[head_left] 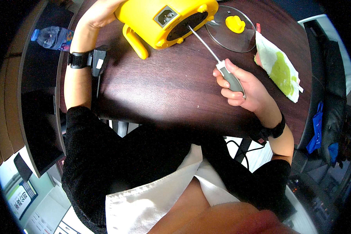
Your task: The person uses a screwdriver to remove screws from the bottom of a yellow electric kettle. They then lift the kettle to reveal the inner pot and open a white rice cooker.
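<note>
A yellow electric pot point(144, 17) lies tipped on its side at the far edge of the view, its black base point(185, 28) and power socket point(165, 15) turned toward me. My left hand point(103, 11) grips its left side; the fingertips are hidden. A curved yellow handle point(134, 42) sticks out below that hand. In my right hand point(241, 85) is a screwdriver point(231, 78) with a grey and white grip, fingers wrapped round it. Its long metal shaft slants up and left, the tip at the middle of the black base.
Right of the pot lies a glass lid point(226, 41) with a yellow knob point(235, 24). A white and green cloth or packet point(279, 66) rests near the right edge of the dark wooden table point(156, 85). A water bottle point(52, 38) lies at left.
</note>
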A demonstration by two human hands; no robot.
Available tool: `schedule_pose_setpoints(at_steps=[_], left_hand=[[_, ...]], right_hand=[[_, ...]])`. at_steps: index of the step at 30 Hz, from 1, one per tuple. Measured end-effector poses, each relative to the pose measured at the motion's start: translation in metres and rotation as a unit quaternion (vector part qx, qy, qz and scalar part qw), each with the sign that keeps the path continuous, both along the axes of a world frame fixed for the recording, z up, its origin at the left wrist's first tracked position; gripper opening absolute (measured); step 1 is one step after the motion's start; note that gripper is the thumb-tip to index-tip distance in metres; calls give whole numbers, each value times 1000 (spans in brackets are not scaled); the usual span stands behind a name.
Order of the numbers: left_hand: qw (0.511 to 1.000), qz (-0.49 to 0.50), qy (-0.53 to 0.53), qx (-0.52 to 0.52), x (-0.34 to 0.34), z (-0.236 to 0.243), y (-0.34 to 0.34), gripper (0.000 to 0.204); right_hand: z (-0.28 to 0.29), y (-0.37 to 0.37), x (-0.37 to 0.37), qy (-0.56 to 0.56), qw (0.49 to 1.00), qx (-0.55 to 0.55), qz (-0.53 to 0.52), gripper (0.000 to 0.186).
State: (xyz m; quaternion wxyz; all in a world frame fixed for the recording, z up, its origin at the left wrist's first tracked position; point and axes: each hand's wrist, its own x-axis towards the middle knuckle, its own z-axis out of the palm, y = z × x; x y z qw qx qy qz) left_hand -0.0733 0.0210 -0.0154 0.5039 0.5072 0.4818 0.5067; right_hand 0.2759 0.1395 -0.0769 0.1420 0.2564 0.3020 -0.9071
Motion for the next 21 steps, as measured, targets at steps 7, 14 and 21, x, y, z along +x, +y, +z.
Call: schedule_pose_setpoints(at_steps=[7, 14, 21], left_hand=[[1000, -5, -8, 13, -2, -4, -1, 66], [999, -30, -26, 27, -4, -4, 2, 70], [998, -24, -48, 26, -1, -3, 0, 69]], right_hand=[[-5, 2, 7, 39, 847, 530, -2, 34], [8, -8, 5, 26, 625, 780, -4, 28], [4, -7, 2, 72, 549, 831, -48, 33]])
